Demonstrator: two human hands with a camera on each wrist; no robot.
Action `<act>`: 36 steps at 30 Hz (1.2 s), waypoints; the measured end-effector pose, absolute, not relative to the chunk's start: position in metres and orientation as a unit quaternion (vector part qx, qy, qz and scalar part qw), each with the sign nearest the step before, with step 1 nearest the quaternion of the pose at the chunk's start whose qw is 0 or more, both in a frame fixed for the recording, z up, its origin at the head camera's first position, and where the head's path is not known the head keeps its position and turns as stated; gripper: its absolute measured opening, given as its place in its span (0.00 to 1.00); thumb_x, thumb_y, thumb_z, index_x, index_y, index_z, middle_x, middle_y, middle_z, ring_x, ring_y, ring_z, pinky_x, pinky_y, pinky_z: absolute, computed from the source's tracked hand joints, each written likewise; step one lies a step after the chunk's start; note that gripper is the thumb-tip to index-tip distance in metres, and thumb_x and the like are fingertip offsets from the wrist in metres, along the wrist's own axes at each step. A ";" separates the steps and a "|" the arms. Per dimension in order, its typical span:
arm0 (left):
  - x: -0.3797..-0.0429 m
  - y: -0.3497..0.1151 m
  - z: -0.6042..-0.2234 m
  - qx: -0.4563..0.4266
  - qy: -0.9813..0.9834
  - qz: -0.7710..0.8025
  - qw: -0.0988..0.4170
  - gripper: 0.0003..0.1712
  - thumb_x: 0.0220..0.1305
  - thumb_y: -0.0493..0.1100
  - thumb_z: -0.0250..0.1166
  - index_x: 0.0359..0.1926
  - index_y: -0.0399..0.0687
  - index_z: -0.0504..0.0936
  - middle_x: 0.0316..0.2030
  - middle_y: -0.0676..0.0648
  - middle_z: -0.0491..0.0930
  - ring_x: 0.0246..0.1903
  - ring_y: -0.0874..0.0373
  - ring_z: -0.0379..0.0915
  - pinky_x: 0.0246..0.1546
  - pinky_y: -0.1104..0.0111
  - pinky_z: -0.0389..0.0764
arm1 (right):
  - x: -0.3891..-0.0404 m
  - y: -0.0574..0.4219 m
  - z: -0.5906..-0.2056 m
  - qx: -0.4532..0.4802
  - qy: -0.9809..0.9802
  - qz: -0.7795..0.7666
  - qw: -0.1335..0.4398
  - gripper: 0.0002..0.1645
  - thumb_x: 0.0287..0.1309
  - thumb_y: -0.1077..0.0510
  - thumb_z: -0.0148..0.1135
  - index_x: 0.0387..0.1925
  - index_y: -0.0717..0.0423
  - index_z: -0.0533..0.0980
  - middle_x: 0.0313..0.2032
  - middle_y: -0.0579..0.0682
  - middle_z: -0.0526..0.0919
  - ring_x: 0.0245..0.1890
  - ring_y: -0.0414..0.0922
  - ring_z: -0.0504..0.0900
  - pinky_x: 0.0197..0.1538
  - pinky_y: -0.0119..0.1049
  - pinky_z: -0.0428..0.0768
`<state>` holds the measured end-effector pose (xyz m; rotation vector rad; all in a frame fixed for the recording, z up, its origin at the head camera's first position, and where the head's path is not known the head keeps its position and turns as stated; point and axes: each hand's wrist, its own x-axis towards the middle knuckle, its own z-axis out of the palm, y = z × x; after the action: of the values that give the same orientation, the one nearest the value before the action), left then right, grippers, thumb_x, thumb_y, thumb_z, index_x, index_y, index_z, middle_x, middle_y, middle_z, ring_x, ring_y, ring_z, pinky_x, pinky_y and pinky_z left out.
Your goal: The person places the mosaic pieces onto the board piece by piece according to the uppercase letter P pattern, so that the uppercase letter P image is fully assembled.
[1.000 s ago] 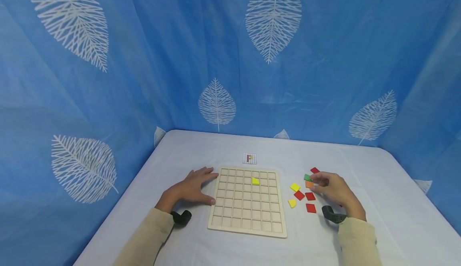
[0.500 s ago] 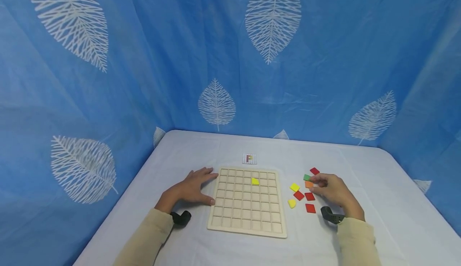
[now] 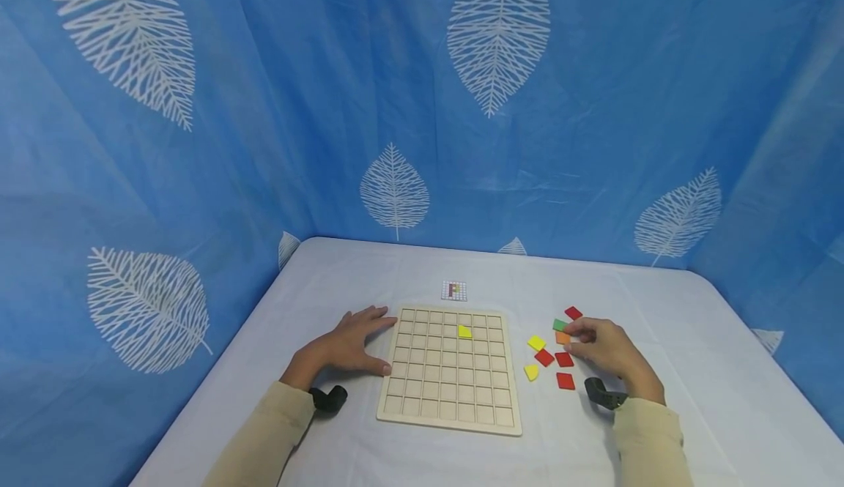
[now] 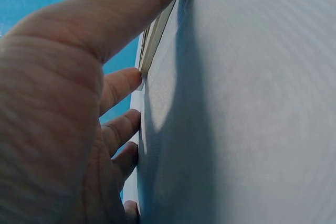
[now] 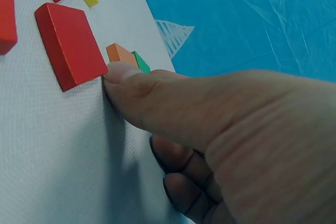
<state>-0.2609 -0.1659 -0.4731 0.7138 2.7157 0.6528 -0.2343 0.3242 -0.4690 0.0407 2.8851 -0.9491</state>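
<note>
In the head view my left hand [image 3: 352, 344] is spread at the left side of a pale wooden grid board [image 3: 448, 370]. Its thumb and index fingertip touch the board's edge. One yellow tile [image 3: 464, 332] with a slanted side sits in a cell of the upper part. On the right, my right hand [image 3: 606, 348] rests low among loose tiles, thumb and index apart around the right end of an orange tile [image 3: 562, 337]. No grip on it shows. A green tile [image 3: 559, 324] lies just beyond. Seen from the right wrist, the thumb tip is beside a red tile [image 5: 71, 45].
A small printed pattern card [image 3: 454, 291] lies behind the board. More red tiles [image 3: 565, 381] and two yellow ones, a square [image 3: 536, 343] and a rounded one [image 3: 531, 373], lie between board and right hand. White cloth [image 3: 356, 267] covers the table; a blue curtain hangs behind.
The whole head view has shifted slightly to the left. Both hands hold nearly the same places, the right index finger settling a little beside the orange tile. The tiles stay put.
</note>
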 end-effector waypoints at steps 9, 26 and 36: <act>-0.260 -0.166 -0.471 0.241 0.933 0.231 0.131 0.56 0.48 0.70 0.74 0.76 0.60 0.63 0.78 0.46 0.54 0.80 0.44 0.41 0.78 0.40 0.38 | -0.234 0.326 -0.466 0.027 0.951 -0.302 0.055 0.26 0.55 0.52 0.75 0.53 0.59 0.80 0.47 0.59 0.82 0.47 0.53 0.78 0.48 0.48 0.85; -0.261 -0.166 -0.472 0.242 0.933 0.230 0.135 0.57 0.48 0.71 0.73 0.76 0.59 0.63 0.78 0.46 0.53 0.80 0.44 0.41 0.78 0.40 0.38 | -0.236 0.327 -0.470 0.019 0.954 -0.294 0.056 0.22 0.57 0.54 0.73 0.52 0.59 0.82 0.45 0.57 0.83 0.45 0.51 0.78 0.51 0.52 0.84; -0.260 -0.166 -0.473 0.245 0.932 0.234 0.131 0.57 0.48 0.70 0.74 0.76 0.58 0.63 0.78 0.45 0.54 0.79 0.44 0.42 0.77 0.39 0.39 | -0.235 0.327 -0.469 0.024 0.951 -0.303 0.058 0.23 0.55 0.54 0.75 0.51 0.60 0.82 0.45 0.58 0.83 0.45 0.52 0.78 0.48 0.49 0.85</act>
<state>-0.2604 -0.1656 -0.4734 0.7123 2.7053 0.6790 -0.2347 0.3273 -0.4691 0.0737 2.8814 -0.9183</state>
